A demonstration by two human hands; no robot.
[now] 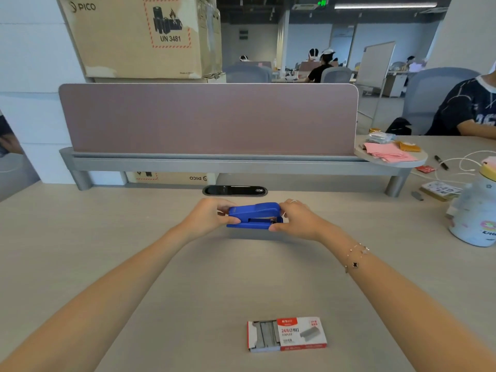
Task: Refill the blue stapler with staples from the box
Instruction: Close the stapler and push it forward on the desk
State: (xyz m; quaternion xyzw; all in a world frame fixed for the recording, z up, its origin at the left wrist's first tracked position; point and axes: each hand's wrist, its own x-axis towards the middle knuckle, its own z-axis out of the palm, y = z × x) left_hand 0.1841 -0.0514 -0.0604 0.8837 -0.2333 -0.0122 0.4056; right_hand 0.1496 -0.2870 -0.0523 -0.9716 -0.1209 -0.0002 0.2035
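**Stapler in both my hands, staple box waiting near me**

I hold the blue stapler (255,215) between my two hands, a little above the desk (80,264) and well apart from the box. My left hand (208,216) closes on its back end, thumb below and fingers over the top. My right hand (296,218) closes on the front end, where a bit of metal shows at the mouth. The top arm looks slightly lifted from the base, but I cannot tell if the magazine is open.

I judge the stapler to be stiff and quite light, with a smooth plastic shell that may slip, so I would grip it on the sides and not on the polished top. To open it, I think one hand should fix the base and the other lift the cover near the hinge. There is probably a spring inside that can snap back.

The staple box (287,334) lies near my body, its drawer pulled out to the left with grey strips of staples (267,334) visible. These strips are thin and break easily; I would take one by its long sides. On the red and white sleeve I read "24/6" and some Chinese characters; the smaller print is too blurred.

Behind the divider stands a cardboard carton (139,36) printed "PICO" and "UN 3481", with a battery fire warning label.
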